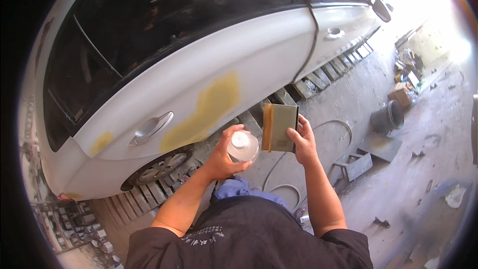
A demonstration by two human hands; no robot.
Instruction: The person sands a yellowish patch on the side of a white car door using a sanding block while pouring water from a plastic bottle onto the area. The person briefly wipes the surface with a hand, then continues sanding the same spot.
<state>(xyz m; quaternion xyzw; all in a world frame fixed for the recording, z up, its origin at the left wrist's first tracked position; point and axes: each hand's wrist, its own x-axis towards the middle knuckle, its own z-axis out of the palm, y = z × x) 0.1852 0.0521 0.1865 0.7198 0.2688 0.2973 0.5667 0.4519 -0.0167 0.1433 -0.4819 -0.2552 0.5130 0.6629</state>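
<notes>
My left hand is closed around a clear plastic bottle with a white cap, seen from above. To its right, my right hand grips a flat rectangular grey-green block by its right edge, thumb on the face. An orange-brown strip runs along the block's left side; its exact kind is unclear. Bottle and block are close together but apart. Beyond them stands a white car. Its rear door carries a large yellow patch, and a smaller yellow patch lies left of the door handle.
Wooden slats run along the floor beside the car. A hose loops across the concrete on the right. Farther right are a dark bucket, a cardboard box, a small metal stand and scattered scraps. Small parts lie at lower left.
</notes>
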